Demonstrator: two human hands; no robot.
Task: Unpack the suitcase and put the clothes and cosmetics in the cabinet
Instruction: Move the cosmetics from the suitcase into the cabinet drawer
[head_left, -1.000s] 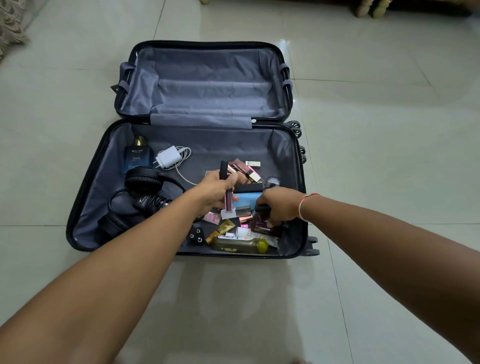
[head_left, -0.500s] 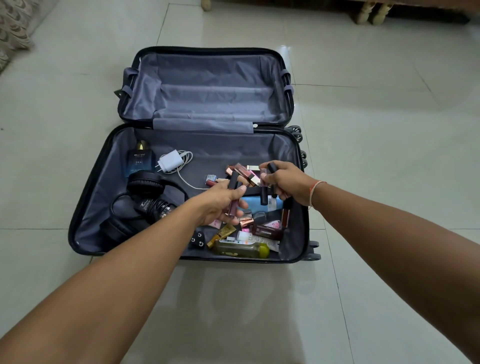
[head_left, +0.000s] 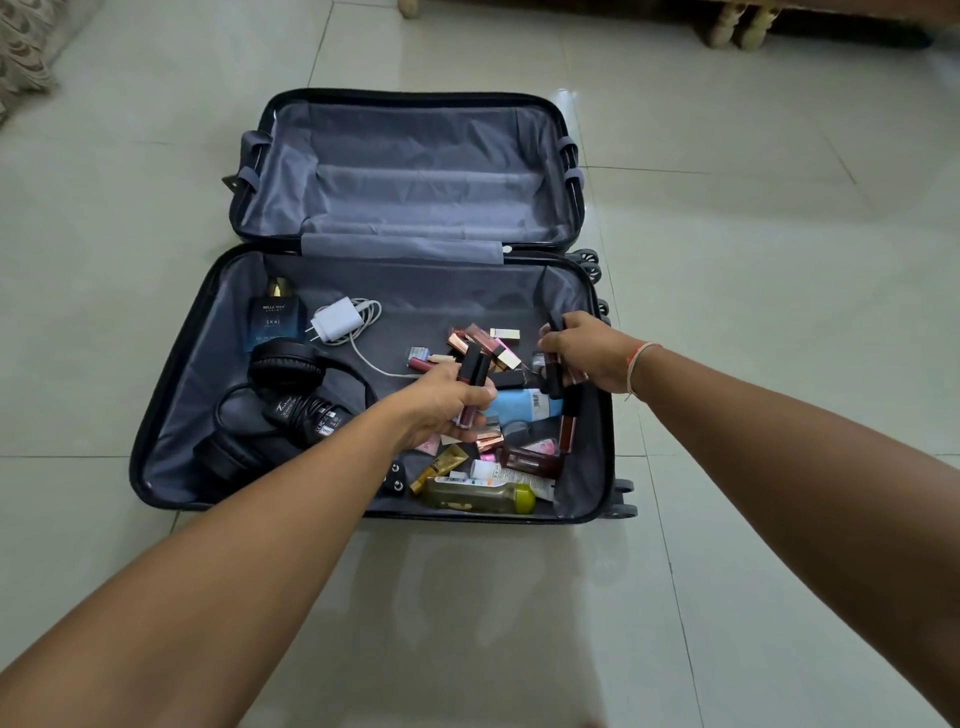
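Floor's all big glossy pale tiles (head_left: 753, 322) with thin grout lines, a bit greenish and shiny from soft light overhead. Far right there's a pair of turned cream furniture legs (head_left: 737, 28) under something dark. Patterned fabric (head_left: 23, 57) pokes in far left.

Two bare forearms are seen reaching in from the lower edge — no sleeves are worn on either. A thin thread band (head_left: 638, 358) — orange with a paler strand — is tied round the right wrist, just behind the right hand (head_left: 589, 353). A loose end hangs from it.
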